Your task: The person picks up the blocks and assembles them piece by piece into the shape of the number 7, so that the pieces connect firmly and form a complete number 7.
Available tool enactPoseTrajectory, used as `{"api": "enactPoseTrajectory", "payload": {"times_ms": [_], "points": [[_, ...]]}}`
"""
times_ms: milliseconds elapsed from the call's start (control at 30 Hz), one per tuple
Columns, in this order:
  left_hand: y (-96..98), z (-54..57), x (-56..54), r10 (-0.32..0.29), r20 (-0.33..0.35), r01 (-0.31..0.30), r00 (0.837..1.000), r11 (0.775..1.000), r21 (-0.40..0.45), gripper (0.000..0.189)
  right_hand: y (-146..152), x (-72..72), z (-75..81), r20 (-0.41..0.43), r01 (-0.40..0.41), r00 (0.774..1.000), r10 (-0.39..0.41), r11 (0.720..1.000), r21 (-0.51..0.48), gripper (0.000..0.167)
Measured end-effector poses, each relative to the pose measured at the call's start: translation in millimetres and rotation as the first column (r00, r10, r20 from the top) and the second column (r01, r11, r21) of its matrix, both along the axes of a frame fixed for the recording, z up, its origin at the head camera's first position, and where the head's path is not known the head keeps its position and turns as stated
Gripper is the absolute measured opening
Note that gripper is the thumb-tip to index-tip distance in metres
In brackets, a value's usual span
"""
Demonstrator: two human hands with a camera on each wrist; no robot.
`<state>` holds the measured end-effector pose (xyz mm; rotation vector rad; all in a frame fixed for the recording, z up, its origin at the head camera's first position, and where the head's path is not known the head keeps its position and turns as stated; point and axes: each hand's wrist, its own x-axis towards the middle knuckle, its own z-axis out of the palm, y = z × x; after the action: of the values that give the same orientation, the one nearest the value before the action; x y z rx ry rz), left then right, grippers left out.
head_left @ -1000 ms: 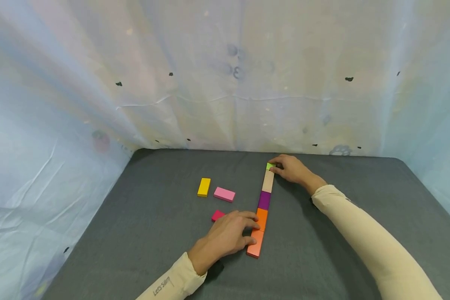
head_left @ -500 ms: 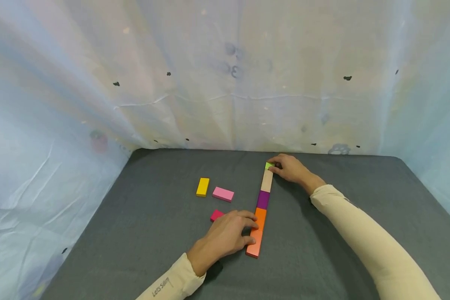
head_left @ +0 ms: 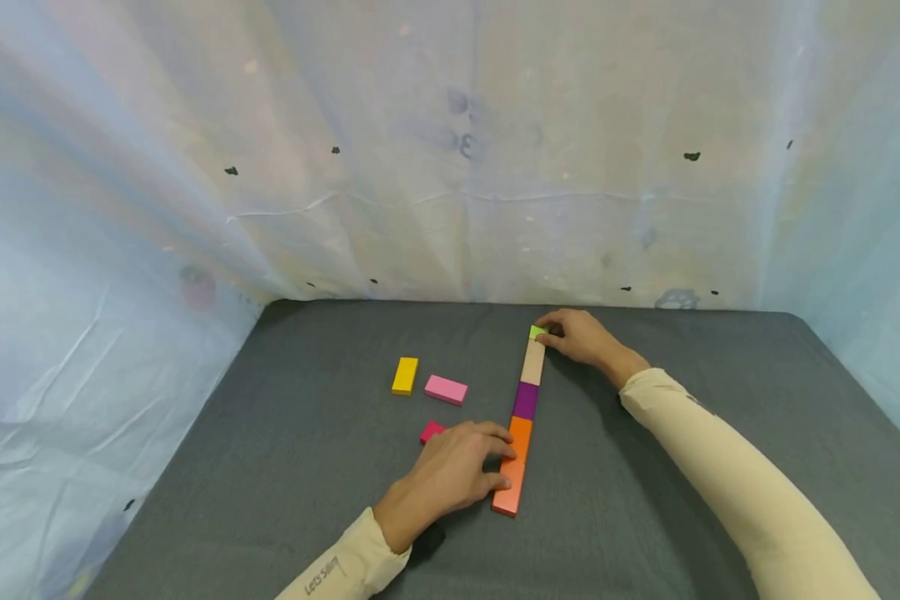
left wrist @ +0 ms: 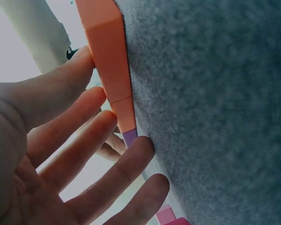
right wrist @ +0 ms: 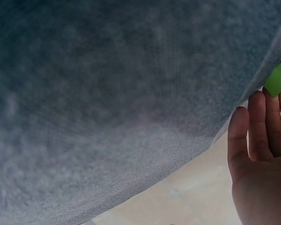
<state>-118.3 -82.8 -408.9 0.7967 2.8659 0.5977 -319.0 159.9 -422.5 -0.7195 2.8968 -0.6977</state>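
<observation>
A straight row of flat blocks runs away across the grey cloth in the head view: salmon (head_left: 507, 498), orange (head_left: 521, 433), purple (head_left: 526, 401), beige (head_left: 533, 362) and, at the far end, lime green (head_left: 536, 332). My left hand (head_left: 457, 467) lies along the row's left side, fingers loosely extended. Its fingertips touch the orange block and its thumb the salmon one. At the far end my right hand (head_left: 585, 340) pinches the green block between thumb and forefinger. The right wrist view shows this green block (right wrist: 277, 79) right at the fingertips.
Left of the row lie a yellow block (head_left: 405, 377), a pink block (head_left: 446, 389) and a crimson block (head_left: 431, 431), the last partly hidden behind my left hand. A pale patterned curtain (head_left: 450, 208) hangs at the table's back edge.
</observation>
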Motion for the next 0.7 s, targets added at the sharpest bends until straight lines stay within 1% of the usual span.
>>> {"api": "enactPoseTrajectory", "payload": {"times_ms": [133,267,467,700], "points": [[0.5,0.0,-0.4,-0.002,-0.002,0.002,1.000,1.000,0.004,0.033,1.2,0.1,0.1,0.009,0.001,1.000,-0.001,1.000,-0.001,0.037],[0.7,0.1,-0.3,0.001,-0.002,-0.001,1.000,1.000,0.016,0.039,2.0,0.2,-0.6,0.015,-0.002,1.000,0.002,1.000,0.000,0.038],[1.2,-0.6,-1.7,0.009,-0.036,-0.008,0.999,1.000,0.025,0.047,2.7,-0.7,0.2,0.012,0.001,1.000,-0.001,1.000,0.001,0.038],[-1.7,1.0,-4.4,0.007,-0.053,-0.005,0.999,1.000,0.028,0.046,1.8,0.0,0.7,0.018,0.002,1.000,-0.002,1.000,0.002,0.038]]}}
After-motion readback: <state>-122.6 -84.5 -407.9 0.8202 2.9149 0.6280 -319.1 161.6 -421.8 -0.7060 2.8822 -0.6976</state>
